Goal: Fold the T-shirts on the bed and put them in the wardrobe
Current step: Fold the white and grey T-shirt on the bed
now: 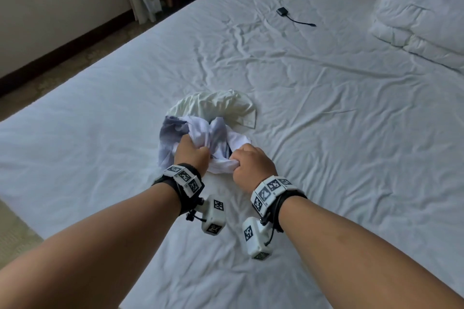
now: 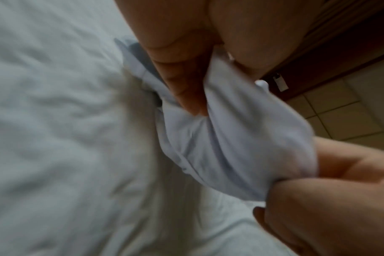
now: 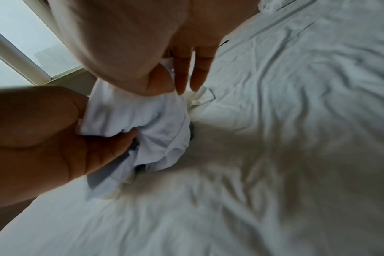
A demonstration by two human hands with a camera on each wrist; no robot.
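A white-sheeted bed point(image 1: 313, 113) is filling most of the head view, with pillows point(image 1: 421, 10) at its far right corner and a small black adapter with a short cable point(image 1: 288, 15) lying well apart from the work.

The left hand point(image 1: 192, 154) and the right hand point(image 1: 252, 165) are both gripping a crumpled white-and-blue T-shirt point(image 1: 200, 133) near the bed's middle, fingers clenched into bunched fabric. A cream T-shirt point(image 1: 218, 106) is lying touching it on the far side.

**Risks**
- The two garments are overlapping; lifting one is likely to be dragging the other along.
- Gripping a random bunch, not a hem or shoulder, is likely to be leaving the shirt twisted when spread.

**Not visible**
- The wardrobe is not showing in any view.
- Collar, sleeves and hem are not distinguishable.
- Both wrist views are blurred.
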